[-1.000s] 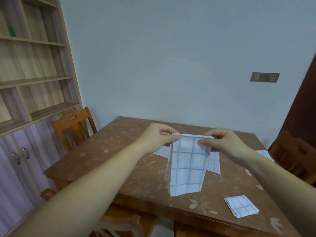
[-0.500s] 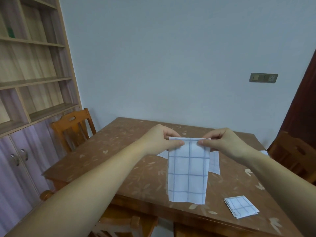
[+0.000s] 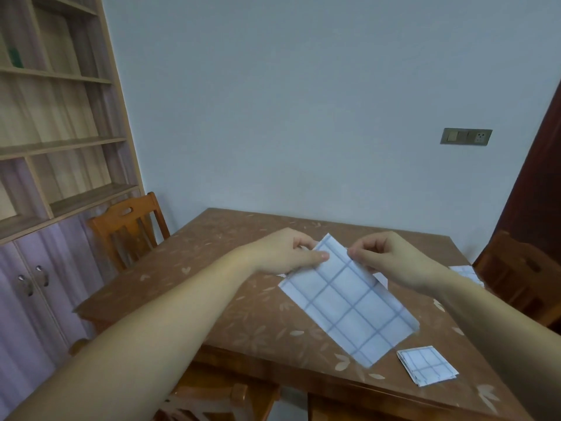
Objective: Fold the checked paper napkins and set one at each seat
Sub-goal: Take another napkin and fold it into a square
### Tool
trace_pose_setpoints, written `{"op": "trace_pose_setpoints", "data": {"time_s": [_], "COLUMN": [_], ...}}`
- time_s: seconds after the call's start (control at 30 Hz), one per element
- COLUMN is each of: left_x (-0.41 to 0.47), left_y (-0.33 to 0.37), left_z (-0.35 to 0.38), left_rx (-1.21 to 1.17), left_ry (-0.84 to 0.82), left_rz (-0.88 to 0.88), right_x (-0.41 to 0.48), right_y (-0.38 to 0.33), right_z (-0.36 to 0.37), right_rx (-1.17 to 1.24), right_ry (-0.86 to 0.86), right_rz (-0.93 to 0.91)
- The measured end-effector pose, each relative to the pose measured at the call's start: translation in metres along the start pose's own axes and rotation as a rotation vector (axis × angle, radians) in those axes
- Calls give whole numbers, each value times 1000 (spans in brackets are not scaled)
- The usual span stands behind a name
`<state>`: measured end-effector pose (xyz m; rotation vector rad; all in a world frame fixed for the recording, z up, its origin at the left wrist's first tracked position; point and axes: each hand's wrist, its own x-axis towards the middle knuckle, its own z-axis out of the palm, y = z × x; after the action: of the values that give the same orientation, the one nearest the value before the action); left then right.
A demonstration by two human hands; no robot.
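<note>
A white napkin with a blue check, folded into a long strip, lies slanted over the brown table, its far end raised. My left hand pinches that far end from the left and my right hand pinches it from the right. A small folded checked napkin lies near the table's front right edge. Another checked napkin shows at the right edge of the table, partly behind my right forearm. More white paper peeks out under the held strip.
A wooden chair stands at the table's left side, another chair at the right, and a third chair below the front edge. A tall shelf unit with cupboard doors fills the left wall.
The napkin strip hung straight down from both hands before. Now it has swung up and lies slanted toward the right, and both hands have moved closer together at its far end.
</note>
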<state>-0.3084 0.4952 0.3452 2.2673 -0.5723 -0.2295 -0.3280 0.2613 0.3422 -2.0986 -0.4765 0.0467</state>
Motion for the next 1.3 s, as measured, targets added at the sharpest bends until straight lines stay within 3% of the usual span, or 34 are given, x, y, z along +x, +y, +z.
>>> {"op": "trace_pose_setpoints", "data": {"time_s": [0.13,0.3,0.43,0.63,0.77,0.83,0.93,1.0,1.1,1.3], "left_x": [8,8,4,4,11,11,8,-1,-9,-3], "left_y": [11,5,-6,-11,-1,4,3,-1,-7,-14], "left_z": [14,2,-16,-21,-11,-10,-15,-13,1,8], "left_rx": [-75,-108,-7,42,12,-98,-565,-842,-735,-571], "left_ry": [197,298,379,333,264,320,544,406,154,197], "left_rz": [84,124,144,148,144,155,81,-18,-66,-38], "right_x": [1,0,-8,-12,-2,1,3,3,4,3], "right_y": [-6,2,16,8,-6,-8,-8,-7,-5,-4], "right_z": [7,14,15,4,13,18,16,13,12,8], "right_rx": [-40,-90,-93,-154,-157,-79,133,278,363,324], "right_ry": [4,52,-88,-298,-266,-199,-71,-2,78,26], "right_rz": [-21,-27,39,102,49,32,62,87,117,142]}}
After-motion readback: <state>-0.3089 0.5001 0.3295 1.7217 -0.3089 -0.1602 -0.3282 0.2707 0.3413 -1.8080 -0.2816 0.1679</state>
